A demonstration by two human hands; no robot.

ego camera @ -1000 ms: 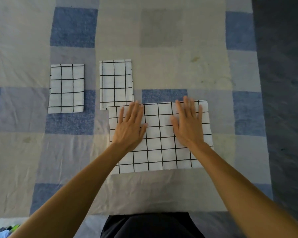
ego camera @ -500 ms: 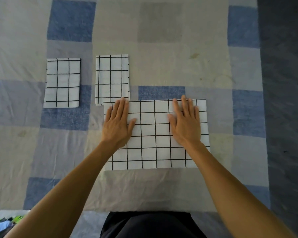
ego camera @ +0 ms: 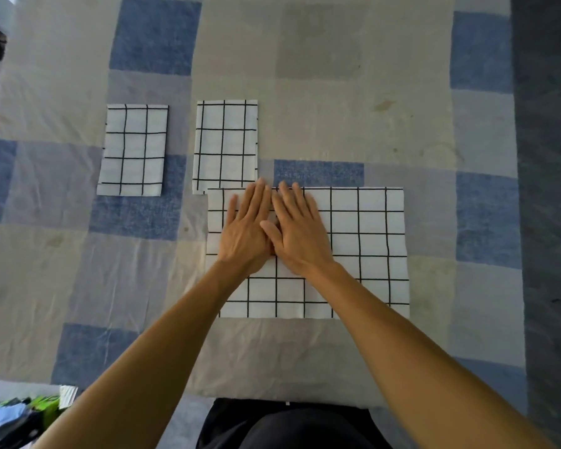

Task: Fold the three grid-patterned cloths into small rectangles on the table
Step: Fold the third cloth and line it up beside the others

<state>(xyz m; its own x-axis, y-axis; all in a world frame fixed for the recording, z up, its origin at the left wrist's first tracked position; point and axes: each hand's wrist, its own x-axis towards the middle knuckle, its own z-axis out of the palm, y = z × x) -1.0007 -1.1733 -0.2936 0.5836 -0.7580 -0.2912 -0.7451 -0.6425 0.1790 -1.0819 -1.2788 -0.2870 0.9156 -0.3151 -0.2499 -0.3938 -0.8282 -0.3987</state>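
White gridded fabric lies flat under both palms: the left hand (ego camera: 245, 230) and right hand (ego camera: 302, 234) press side by side, fingers straight and gripping nothing, on the left part of the large cloth (ego camera: 370, 244), probably smoothing it so the next fold creases cleanly. Its far left corner meets the near edge of the middle folded cloth (ego camera: 226, 145). The left folded cloth (ego camera: 133, 150) sits apart, keeping finished pieces clear. All rest on the checked table cover (ego camera: 321, 108).
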